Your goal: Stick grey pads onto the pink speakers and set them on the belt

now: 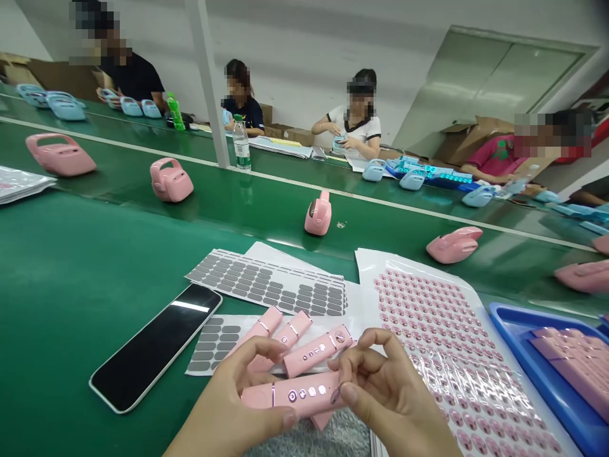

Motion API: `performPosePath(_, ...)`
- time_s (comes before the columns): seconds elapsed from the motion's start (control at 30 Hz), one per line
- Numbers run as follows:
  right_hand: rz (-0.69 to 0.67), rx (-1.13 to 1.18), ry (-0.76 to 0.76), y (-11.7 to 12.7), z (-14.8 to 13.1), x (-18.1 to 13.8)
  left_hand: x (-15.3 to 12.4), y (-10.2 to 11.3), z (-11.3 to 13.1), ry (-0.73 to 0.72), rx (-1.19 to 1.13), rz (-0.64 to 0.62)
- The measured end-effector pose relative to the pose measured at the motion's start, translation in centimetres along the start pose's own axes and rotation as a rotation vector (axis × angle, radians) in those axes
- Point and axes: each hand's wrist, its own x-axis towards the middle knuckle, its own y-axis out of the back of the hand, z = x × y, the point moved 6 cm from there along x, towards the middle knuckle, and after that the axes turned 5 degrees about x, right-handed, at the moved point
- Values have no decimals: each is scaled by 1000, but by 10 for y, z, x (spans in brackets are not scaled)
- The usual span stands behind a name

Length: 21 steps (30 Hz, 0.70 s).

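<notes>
My left hand is closed around a pink bar-shaped remote part with a row of small buttons, held level at the bottom middle. My right hand pinches the right end of the same part with thumb and fingertips. Three more pink parts lie fanned out just behind my hands. They rest on a sheet of grey oval stickers. A larger grey sticker sheet lies behind them.
A black phone lies to the left on the green table. A sheet of small pink stickers and a blue tray of pink parts sit to the right. Pink housings ride the belt. Several people work across it.
</notes>
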Motion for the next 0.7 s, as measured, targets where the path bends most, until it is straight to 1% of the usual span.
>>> performPosePath(0.1, -26, -1, -33, 1, 11, -2, -9, 0, 15, -83, 330, -54)
performPosePath(0.17, -36, 0, -65, 3, 16, -4, -14, 2, 24, -146, 405, -40)
performPosePath(0.2, -38, 11, -83, 3, 18, -6, -15, 6, 25, -130, 403, -4)
performPosePath(0.27, -47, 61, -123, 3, 22, -9, -15, 13, 21, -74, 301, 98)
performPosePath(0.33, -73, 128, -174, -1, 25, -13, -12, 14, 12, -55, 62, 160)
performPosePath(0.37, -91, 156, -204, -4, 26, -15, -9, 12, 6, -50, -86, 155)
performPosePath(0.43, -114, 174, -259, -10, 28, -19, -6, 1, -6, -31, -326, 77)
performPosePath(0.5, -86, 134, -229, -13, 22, -19, -5, -16, -16, 47, -441, -59)
performPosePath(0.57, -19, 33, -133, -15, 10, -17, -9, -31, -19, 89, -473, -181)
performPosePath(0.6, 15, -36, -89, -16, 3, -16, -11, -36, -19, 98, -477, -223)
performPosePath(0.63, 43, -113, -61, -17, -2, -15, -14, -40, -18, 112, -472, -245)
performPosePath(0.7, 68, -272, -52, -20, -10, -12, -17, -42, -18, 157, -450, -246)
